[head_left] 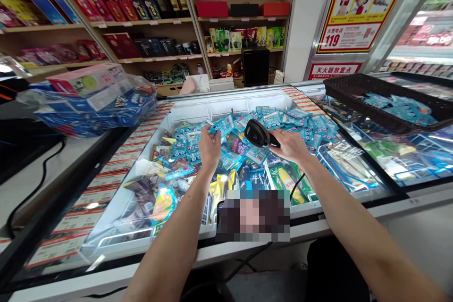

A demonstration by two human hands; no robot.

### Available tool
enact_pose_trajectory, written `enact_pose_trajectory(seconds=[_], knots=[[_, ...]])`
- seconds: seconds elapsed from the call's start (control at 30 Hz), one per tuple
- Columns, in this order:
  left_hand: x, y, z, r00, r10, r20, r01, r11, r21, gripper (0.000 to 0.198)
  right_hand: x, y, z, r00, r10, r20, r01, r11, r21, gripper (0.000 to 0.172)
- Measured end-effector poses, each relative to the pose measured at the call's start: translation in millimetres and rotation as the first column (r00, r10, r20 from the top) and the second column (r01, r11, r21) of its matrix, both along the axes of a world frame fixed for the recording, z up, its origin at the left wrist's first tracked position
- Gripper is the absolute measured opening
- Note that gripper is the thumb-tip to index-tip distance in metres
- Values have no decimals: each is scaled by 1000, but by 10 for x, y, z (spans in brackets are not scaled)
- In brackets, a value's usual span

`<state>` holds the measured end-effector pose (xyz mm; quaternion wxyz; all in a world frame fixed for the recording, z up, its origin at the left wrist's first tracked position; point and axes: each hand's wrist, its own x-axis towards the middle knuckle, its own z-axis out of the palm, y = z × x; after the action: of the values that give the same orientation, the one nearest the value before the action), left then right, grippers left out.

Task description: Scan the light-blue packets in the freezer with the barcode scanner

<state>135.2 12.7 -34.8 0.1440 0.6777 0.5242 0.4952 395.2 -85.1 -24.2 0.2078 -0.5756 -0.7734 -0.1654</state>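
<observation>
The chest freezer point(226, 99) is heaped wall to wall with blue packets point(300, 120); a black basket point(354, 104) beside it holds more (open air above both). The right hand point(292, 146) grips the scanner point(258, 133); the left hand point(209, 147) pinches one packet point(222, 126) over the heap.

Blue packets point(283, 120) on chest freezer point(230, 93)

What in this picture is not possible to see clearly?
All in the head view:
blue packet in the left hand: print too small to read.
scanner: handle hidden by the right hand.
pixelated patch at the freezer edge: blurred out.
black basket: cut by the right edge.
</observation>
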Motion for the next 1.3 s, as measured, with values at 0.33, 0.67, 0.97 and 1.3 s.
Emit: enact_pose_trajectory(seconds=[0.33, 0.67, 0.97, 1.3], knots=[[-321, 55, 79, 923, 247, -296, -236, 969, 72, 49, 18, 21, -30, 995, -93, -37, 94, 995, 40, 40], [-287, -58, 83, 764, 358, -537, -294, 934, 203, 38, 3, 16, -15, 993, -116, -19, 117, 993, 27, 39], [-34, -149, 136, 752, 92, -652, 28, 985, 171, 33, 2, 25, -37, 995, -102, -18, 103, 994, 31, 39], [281, -262, 10, 715, -337, -613, 425, 905, -2, 46, 9, 20, -16, 993, -113, -36, 114, 993, 26, 41]])
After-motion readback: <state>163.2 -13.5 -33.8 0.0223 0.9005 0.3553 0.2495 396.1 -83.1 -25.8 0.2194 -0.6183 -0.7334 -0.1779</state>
